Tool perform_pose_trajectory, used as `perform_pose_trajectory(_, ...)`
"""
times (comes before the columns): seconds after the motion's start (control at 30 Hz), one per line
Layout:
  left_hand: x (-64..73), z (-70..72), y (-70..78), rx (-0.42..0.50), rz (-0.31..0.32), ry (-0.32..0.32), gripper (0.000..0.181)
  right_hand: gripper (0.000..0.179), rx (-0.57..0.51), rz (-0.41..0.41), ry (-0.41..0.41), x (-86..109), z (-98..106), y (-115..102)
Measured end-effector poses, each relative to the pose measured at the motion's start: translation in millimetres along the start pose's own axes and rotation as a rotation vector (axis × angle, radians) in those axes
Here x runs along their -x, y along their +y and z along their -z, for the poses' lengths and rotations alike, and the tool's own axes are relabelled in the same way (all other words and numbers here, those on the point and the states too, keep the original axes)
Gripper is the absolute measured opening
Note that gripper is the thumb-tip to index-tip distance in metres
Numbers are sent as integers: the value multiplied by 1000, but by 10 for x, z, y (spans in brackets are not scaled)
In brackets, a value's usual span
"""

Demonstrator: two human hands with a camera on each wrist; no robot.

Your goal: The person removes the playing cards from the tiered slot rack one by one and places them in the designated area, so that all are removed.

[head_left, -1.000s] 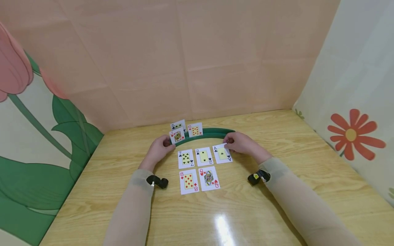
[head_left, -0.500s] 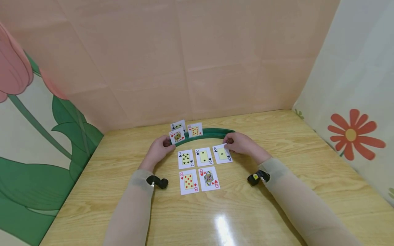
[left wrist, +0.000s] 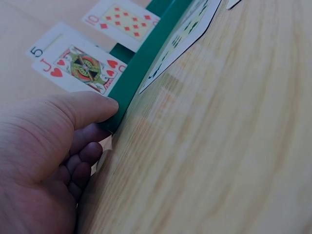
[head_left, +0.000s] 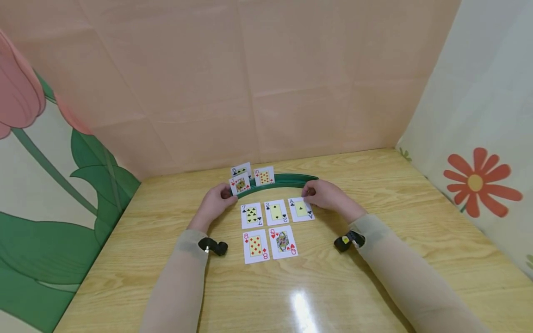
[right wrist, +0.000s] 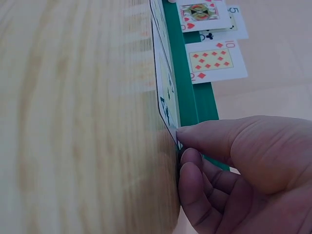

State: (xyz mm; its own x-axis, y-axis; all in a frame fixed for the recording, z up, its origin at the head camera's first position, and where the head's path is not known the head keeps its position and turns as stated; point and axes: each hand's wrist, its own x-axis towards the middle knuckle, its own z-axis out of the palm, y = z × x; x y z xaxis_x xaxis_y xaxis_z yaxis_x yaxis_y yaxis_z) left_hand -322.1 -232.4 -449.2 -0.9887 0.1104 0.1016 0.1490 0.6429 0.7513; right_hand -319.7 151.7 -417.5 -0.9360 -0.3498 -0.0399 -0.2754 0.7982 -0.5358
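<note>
A curved green card holder (head_left: pixel 289 183) stands on the table. My left hand (left wrist: pixel 53 146) grips its left end, thumb (left wrist: pixel 97 106) on the front face, the other fingers curled behind. Upright in the holder are the jack of hearts (head_left: pixel 240 183), the five of clubs (head_left: pixel 239 168) partly hidden behind it, and the ten of diamonds (head_left: pixel 264 176). Near the holder's right end, my right hand (head_left: pixel 326 193) pinches the upper right corner of the ace of clubs (head_left: pixel 300 210). That card lies face up in front of the holder, its corner hidden under the thumb (right wrist: pixel 204 137).
Left of the ace, the two of spades (head_left: pixel 276 212) and seven of clubs (head_left: pixel 251 216) lie face up. Closer in lie the eight of diamonds (head_left: pixel 256 246) and queen of hearts (head_left: pixel 283 242). A pink cloth wall (head_left: pixel 266 92) rises behind the wooden table (head_left: pixel 166 296).
The far edge of the ace of clubs has come down slightly by my right hand. My left hand and the holder look unmoved.
</note>
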Motion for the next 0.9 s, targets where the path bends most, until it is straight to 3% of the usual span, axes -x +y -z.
perform_pose_trajectory(0.43,-5,-22,33,-5,5,-4,32,10,-73,-17,-12,-4,29,34)
perform_pose_trajectory(0.9,-15,-38,52,-18,-6,-2,33,17,-230,19,78,15,139,-87)
